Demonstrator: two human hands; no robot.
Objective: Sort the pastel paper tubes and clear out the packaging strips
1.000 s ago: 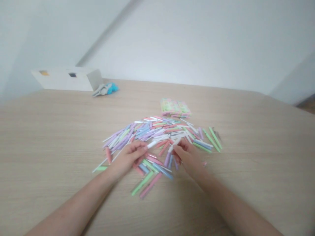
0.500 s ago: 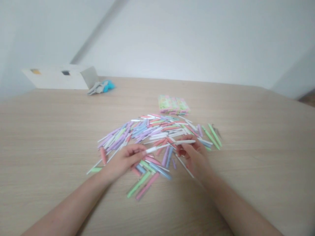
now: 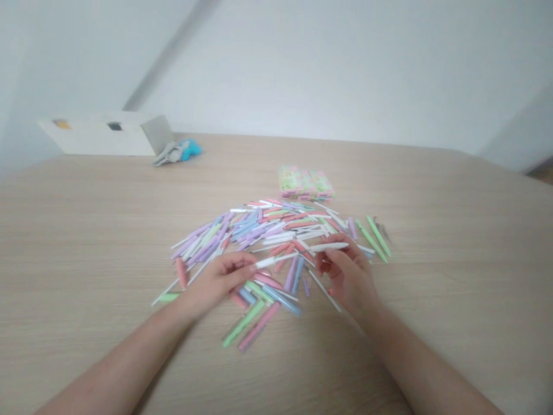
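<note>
My left hand (image 3: 227, 278) is closed, thumb and fingers pinching a short white pen barrel (image 3: 265, 263). From that barrel a thin white refill (image 3: 287, 256) sticks out to the right. Opposite it, my right hand (image 3: 348, 271) pinches a tapered white pen half (image 3: 329, 247) between thumb and fingers. The refill's far end lies close to the left end of this half; blur hides whether they touch. Both hands are above a loose heap of pastel pen parts (image 3: 254, 227): pink, purple, blue, green and white pieces.
Behind the heap are stacked green and pink packets (image 3: 306, 183). Two green pen pieces (image 3: 378, 237) lie to the right. At the back left stand a white box (image 3: 103, 138) with cut-outs and a crumpled grey and blue item (image 3: 179, 152). A pale wall rises behind the wooden table (image 3: 432, 202).
My right hand has shifted slightly to the right with the tapered white half. My left hand with the barrel and refill has stayed nearly in place.
</note>
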